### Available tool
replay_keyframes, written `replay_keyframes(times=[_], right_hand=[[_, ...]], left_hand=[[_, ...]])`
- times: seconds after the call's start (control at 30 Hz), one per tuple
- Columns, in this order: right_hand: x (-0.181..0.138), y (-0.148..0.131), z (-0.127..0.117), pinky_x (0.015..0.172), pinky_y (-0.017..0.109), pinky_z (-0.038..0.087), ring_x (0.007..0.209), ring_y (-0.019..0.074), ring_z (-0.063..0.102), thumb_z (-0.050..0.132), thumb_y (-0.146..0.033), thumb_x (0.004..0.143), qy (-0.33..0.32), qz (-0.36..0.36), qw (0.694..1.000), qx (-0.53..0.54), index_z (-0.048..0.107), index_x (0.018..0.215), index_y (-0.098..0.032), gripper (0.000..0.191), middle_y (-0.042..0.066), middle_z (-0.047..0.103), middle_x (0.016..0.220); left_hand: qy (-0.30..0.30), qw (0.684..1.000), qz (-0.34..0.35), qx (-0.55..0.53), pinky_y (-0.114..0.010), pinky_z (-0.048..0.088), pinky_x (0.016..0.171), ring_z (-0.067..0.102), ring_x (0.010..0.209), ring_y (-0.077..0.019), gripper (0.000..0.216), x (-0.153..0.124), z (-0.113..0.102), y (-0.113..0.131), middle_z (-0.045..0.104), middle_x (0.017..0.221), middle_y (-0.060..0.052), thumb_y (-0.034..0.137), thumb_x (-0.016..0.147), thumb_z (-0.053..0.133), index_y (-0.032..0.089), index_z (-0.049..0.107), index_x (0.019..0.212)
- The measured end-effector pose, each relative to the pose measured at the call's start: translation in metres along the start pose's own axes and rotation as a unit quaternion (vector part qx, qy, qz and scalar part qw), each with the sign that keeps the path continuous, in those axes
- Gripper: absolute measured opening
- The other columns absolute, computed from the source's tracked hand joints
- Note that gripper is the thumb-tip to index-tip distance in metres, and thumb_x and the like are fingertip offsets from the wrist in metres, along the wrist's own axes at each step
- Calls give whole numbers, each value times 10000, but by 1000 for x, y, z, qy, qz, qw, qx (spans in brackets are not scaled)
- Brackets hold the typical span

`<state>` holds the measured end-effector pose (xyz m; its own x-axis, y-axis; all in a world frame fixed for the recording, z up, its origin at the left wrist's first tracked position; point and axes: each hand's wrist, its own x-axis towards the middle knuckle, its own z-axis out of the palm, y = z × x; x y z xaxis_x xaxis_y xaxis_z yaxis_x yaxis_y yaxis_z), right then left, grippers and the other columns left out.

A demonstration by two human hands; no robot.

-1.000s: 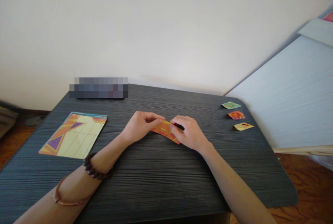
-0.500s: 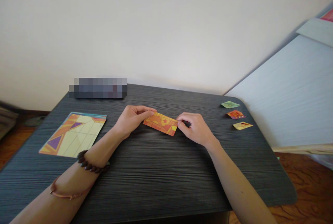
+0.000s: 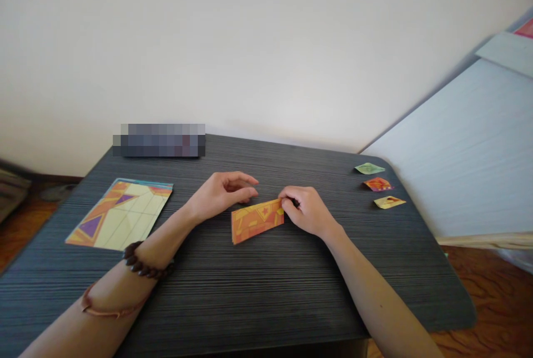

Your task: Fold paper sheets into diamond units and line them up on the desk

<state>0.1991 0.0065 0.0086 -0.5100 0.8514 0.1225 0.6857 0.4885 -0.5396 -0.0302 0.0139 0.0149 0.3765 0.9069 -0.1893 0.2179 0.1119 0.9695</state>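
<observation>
Orange folded paper (image 3: 257, 220) lies near the middle of the dark striped table (image 3: 250, 291). Your right hand (image 3: 307, 212) pinches its right end, while your left hand (image 3: 220, 194) rests just behind it, fingers loosely curled, holding nothing. A patterned sheet (image 3: 120, 215) lies well left.

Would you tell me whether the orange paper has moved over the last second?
Yes. Judged against the patterned sheet, the orange paper has turned and slid nearer the person, pinched in the right hand.
</observation>
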Motion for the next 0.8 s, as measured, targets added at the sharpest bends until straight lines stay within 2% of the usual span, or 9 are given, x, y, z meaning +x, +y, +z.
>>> replay_keyframes(times=[0.07,0.23,0.47,0.67,0.8], right_hand=[[0,-3,1,608,229,371,623,118,549,437,-127,804,-3,-1,1000,-7,601,746,-180,181,-2,626,699],[-1,-10,7,642,239,375,649,128,560,435,-146,802,6,-6,999,-44,582,729,-186,169,2,630,706],[-2,-17,10,614,240,357,623,124,539,451,-176,798,25,3,997,-74,560,710,-187,141,-1,619,695],[0,-19,12,607,227,362,605,105,506,463,-237,843,14,-29,999,-10,552,713,-181,167,-11,577,669],[1,-7,10,595,219,370,599,98,504,457,-222,856,16,-58,996,72,559,716,-179,178,-11,578,672]], left_hand=[[-10,1000,0,28,-284,505,710,662,781,-203,377,-2,2,2,730,882,-59,414,718,636,168,670,1002],[-38,992,13,122,-247,467,625,640,725,-190,332,-4,4,6,727,783,-26,460,769,548,187,737,780],[-68,980,18,188,-223,413,559,587,623,-148,279,-5,3,4,693,681,16,418,732,559,212,744,764],[-54,981,42,183,-203,393,553,539,581,-115,229,-4,6,2,661,643,22,322,729,535,178,712,712],[-37,977,38,205,-200,366,524,518,556,-111,239,-3,4,0,638,610,23,312,713,520,175,716,724]])
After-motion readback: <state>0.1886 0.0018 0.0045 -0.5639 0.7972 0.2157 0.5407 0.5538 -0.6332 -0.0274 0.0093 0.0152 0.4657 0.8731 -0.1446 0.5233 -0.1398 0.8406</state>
